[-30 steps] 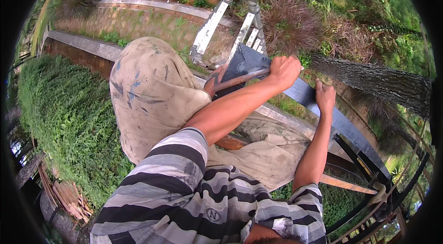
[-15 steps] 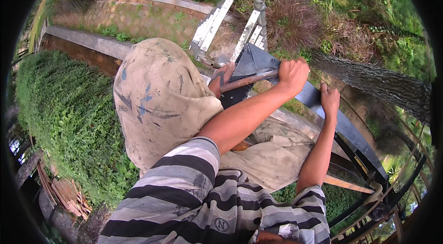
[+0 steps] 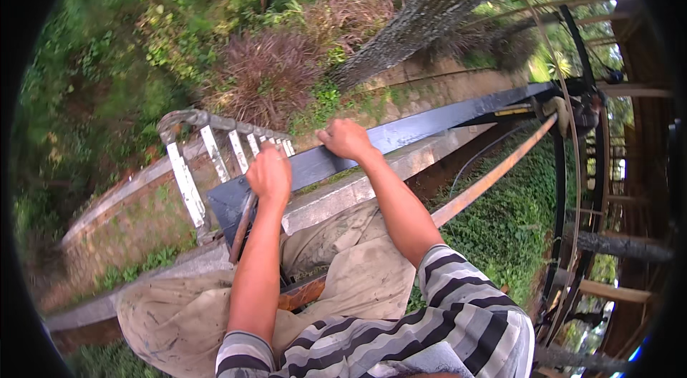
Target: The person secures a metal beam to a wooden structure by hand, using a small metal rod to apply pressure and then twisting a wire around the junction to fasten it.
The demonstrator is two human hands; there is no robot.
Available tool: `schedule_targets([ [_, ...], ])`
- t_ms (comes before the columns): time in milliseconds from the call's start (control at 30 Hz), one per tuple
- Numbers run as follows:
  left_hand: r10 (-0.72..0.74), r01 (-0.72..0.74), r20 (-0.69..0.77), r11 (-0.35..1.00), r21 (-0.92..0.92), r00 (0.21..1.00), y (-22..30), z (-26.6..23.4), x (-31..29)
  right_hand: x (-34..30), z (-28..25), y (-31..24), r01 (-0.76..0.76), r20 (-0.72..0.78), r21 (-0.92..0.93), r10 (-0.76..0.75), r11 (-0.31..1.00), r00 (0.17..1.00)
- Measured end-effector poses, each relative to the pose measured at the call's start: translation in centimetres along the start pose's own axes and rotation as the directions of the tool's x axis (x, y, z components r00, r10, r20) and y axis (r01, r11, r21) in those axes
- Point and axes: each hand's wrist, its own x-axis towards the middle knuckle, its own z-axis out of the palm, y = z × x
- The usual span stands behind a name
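Observation:
A long dark grey beam (image 3: 401,129) runs from in front of me toward the far right. My left hand (image 3: 269,172) is closed in a fist at the near end of the beam, and a brown rod (image 3: 243,229) sticks out below it. The rod's other end is hidden by the fist. Farther along, my right hand (image 3: 346,140) curls over the beam's far edge. Beneath me, my stained beige trousers (image 3: 358,249) straddle a pale, worn ledge (image 3: 358,188).
A metal ladder (image 3: 218,153) with a wrapped grey top leans just left of the beam. A thick tree trunk (image 3: 429,20) slants beyond it. At the beam's far end a person (image 3: 583,115) sits among dark posts. A brown bar (image 3: 501,170) runs below the beam.
My view has swung to the right, so the ladder now lies at the left and more of the beam's far end shows. Both hands stay at the beam.

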Motion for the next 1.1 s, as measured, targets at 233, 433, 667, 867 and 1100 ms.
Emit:
schedule_targets([
  [233, 0.08, -0.074, -0.033, 0.986, 0.148, 0.996, 1.5, 0.7, -0.6, -1.8, -1.6, 1.2, -0.012, 0.028, 0.135, 0.008, 0.991, 1.0],
  [433, 0.042, -0.039, -0.027, 0.994, 0.104, 0.999, 1.4, -0.1, -0.9, -1.7, -0.5, 0.9, 0.002, 0.02, 0.149, -0.005, 0.989, 1.0],
  [667, 0.069, -0.059, -0.056, 0.983, 0.176, 0.996, 0.6, 0.5, -0.4, -1.2, -0.5, 0.7, -0.005, 0.035, 0.138, 0.0, 0.99, 0.999],
  [867, 0.072, -0.063, -0.046, 0.983, 0.17, 0.996, 0.8, 0.4, -0.5, -1.4, 0.0, 1.6, 0.053, -0.039, 0.222, -0.045, 0.974, 0.998],
  [1100, 0.087, -0.076, -0.064, 0.984, 0.159, 0.994, 0.6, 0.5, -0.7, -1.5, 0.4, 1.8, 0.066, -0.009, 0.209, -0.066, 0.976, 0.998],
])
